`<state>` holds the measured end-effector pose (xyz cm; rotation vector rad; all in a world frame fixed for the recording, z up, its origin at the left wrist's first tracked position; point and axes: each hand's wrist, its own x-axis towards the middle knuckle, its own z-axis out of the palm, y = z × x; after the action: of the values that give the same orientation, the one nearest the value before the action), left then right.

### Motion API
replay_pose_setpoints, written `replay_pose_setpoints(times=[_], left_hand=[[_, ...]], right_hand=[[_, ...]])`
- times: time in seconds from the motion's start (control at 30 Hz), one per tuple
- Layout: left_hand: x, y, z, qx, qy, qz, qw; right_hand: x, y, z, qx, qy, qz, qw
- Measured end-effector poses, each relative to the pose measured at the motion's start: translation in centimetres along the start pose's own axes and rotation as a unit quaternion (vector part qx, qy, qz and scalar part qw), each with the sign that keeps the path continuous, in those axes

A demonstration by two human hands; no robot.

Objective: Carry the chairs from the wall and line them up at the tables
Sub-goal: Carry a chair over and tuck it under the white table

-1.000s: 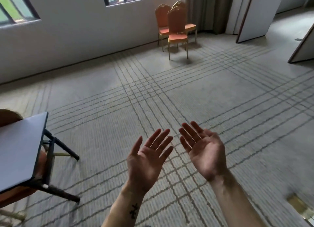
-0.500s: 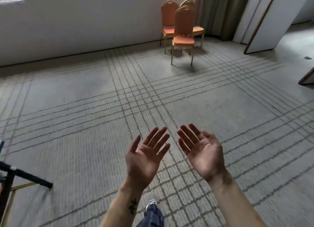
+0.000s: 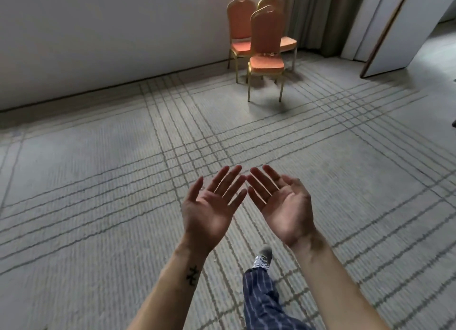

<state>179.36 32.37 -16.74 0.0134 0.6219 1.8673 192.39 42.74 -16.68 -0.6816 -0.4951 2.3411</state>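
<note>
Both hands are held out in front with the palms up. The left hand (image 3: 209, 213) is spread flat with its fingers straight, and it holds nothing. The right hand (image 3: 283, 206) is the same, with straight fingers a little apart and nothing in it. The two hands sit close side by side, and their fingertips almost meet in the middle.

The chairs are far away from the hands, almost straight ahead, up by the white wall (image 3: 98, 45). There are three of them, all orange with thin gold legs. The front chair (image 3: 266, 45) stands out on the floor with its back turned to the hands. The back left chair (image 3: 240, 26) stands behind it, close to the wall. The back right chair (image 3: 287, 42) is mostly hidden by the front one, so only its top and a bit of its seat show. The three stand close together, and no hand touches any of them.

A wide grey carpet (image 3: 98, 181) with crossing lines lies between the hands and the chairs. A grey curtain (image 3: 315, 16) hangs just right of the chairs, and a white door (image 3: 399, 26) stands farther right.

Under the hands, a leg (image 3: 261, 297) in blue striped trousers is out in front, with a grey shoe (image 3: 262, 259) on the carpet. A small dark tattoo (image 3: 192, 275) shows on the left arm.
</note>
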Motion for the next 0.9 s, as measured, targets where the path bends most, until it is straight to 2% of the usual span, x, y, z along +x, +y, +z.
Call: replay_pose_setpoints(times=[0.23, 0.47, 0.73, 0.9], left_hand=[[18.7, 6.5, 2.4, 0.026, 0.037, 0.022, 0.999], [34.5, 14.6, 5.8, 0.004, 0.046, 0.067, 0.997], [52.7, 23.2, 4.2, -0.016, 0.048, 0.054, 0.997], [66.5, 32.4, 2.9, -0.022, 0.042, 0.032, 0.998]], right_hand=[[20.2, -5.2, 2.9, 0.023, 0.008, 0.026, 0.999], [38.0, -11.0, 10.8, -0.005, -0.046, 0.061, 0.997], [57.2, -11.5, 15.2, -0.004, -0.019, 0.081, 0.997], [71.7, -11.4, 21.2, -0.014, 0.009, 0.062, 0.998]])
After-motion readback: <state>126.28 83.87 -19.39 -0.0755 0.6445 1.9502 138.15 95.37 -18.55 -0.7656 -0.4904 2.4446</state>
